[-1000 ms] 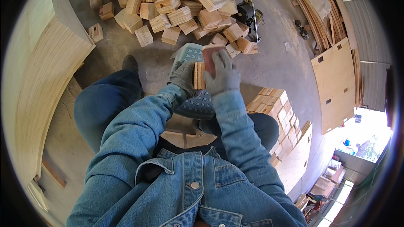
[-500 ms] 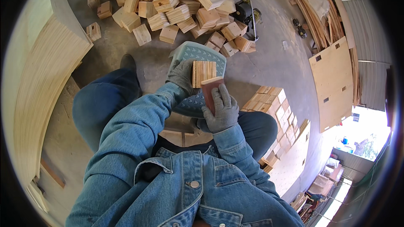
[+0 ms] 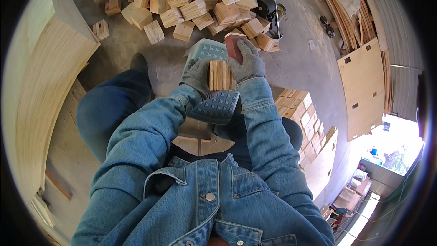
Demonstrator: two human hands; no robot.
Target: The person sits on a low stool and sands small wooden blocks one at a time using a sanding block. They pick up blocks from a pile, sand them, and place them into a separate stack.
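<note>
My gloved left hand (image 3: pixel 196 78) grips a plywood block (image 3: pixel 222 75) by its left side, with the striped layered edges facing up. The block is over a pale blue-green plastic stool (image 3: pixel 214 107) with a raised pattern on its top. In my gloved right hand (image 3: pixel 250 63) is a reddish-brown sanding block (image 3: pixel 234 47), with a light wooden edge showing at its far end. The right hand is closed around it, at the plywood block's far right corner. Whether the sanding face touches the plywood is hidden.
A large heap of plywood blocks (image 3: pixel 193 9) lies on the floor ahead, beside a metal-framed tool (image 3: pixel 276 13). Neatly stacked blocks (image 3: pixel 306 120) stand to my right. Thick stacked sheets (image 3: pixel 54 68) rise on the left; plywood panels (image 3: pixel 364 93) lean at far right.
My right hand has moved the sanding block forward and slightly right, from the plywood block's near right corner to beyond its far one. The left hand still holds the plywood block in nearly the same place.
</note>
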